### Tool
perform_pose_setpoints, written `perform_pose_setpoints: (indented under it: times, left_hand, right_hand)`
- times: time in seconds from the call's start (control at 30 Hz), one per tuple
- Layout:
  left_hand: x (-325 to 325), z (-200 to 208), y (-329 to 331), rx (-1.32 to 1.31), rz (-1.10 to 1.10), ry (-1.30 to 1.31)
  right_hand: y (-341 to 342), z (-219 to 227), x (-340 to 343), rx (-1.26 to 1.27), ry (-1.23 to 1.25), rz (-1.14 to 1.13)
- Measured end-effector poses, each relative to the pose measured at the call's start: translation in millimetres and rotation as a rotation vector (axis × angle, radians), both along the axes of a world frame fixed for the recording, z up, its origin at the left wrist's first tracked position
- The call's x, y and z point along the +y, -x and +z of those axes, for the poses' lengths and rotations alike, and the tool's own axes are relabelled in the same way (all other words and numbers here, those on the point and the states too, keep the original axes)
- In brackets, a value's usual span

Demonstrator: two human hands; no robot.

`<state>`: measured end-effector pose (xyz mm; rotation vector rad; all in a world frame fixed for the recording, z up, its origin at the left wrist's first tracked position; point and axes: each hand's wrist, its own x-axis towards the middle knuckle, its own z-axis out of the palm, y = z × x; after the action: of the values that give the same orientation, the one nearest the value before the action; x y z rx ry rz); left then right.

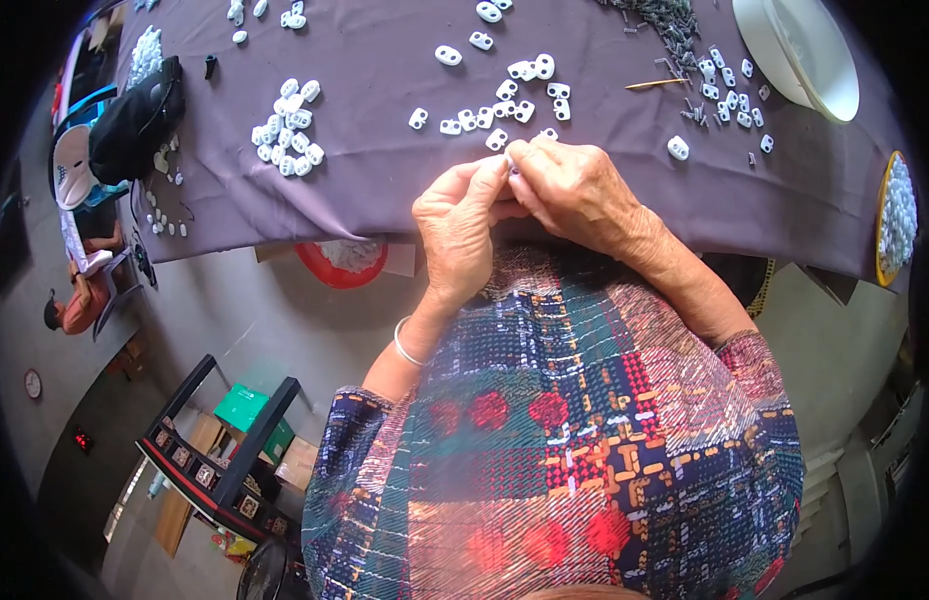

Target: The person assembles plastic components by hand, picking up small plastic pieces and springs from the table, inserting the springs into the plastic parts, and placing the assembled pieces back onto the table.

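Observation:
At the near edge of the cloth-covered table (pixel 365 170), my left hand (pixel 455 230) and my right hand (pixel 585 195) meet fingertip to fingertip. Both are closed in a pinch on one small white plastic cord lock (pixel 512 168), mostly hidden by the fingers. Just beyond my hands lie several loose white two-hole cord locks (pixel 506 90). To the left is a heap of similar cord locks (pixel 289 130). At the right, more white pieces (pixel 730 98) lie among small metal springs (pixel 675 35), with a thin wooden stick (pixel 657 84) beside them.
A white bowl (pixel 847 95) stands at the far right, near a yellow-rimmed tray (pixel 883 225) of white pieces. Under the table edge sits a red basin (pixel 325 272). A black bag (pixel 140 125) lies at the left; beyond it a person (pixel 80 300) sits. A wooden chair (pixel 200 470) stands lower left.

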<state>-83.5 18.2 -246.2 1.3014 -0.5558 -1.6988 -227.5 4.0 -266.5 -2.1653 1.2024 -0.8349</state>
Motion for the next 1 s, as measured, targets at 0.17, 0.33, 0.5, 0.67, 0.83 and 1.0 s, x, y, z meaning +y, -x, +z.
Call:
perform_pose_setpoints:
  times: [0.17, 0.33, 0.5, 0.67, 0.83, 1.0]
  left_hand:
    - [-3.6, 4.5, -6.0, 0.135, -0.01, -0.066]
    - [-6.2, 7.3, -4.3, 0.093, -0.084, -0.047]
    - [-6.9, 0.8, -6.8, 0.022, -0.117, -0.035]
    - [-11.3, 6.2, -13.5, 0.05, -0.053, -0.011]
    - [-46.1, 10.7, -48.7, -0.518, 0.027, 0.4]
    - [-86.7, -2.5, -95.8, -1.394, -0.108, 0.834]
  right_hand:
    - [4.8, -3.2, 0.7, -0.072, -0.046, -0.028]
    - [6.6, -3.6, 0.4, -0.066, -0.047, -0.03]
    - [7.0, 1.2, -2.0, -0.078, -0.03, -0.033]
    - [13.7, 2.4, 1.6, -0.352, -0.155, -0.123]
    - [28.8, 16.8, -0.2, -0.74, -0.759, -0.385]
    - [35.0, 14.7, -29.7, -0.096, 0.158, -0.483]
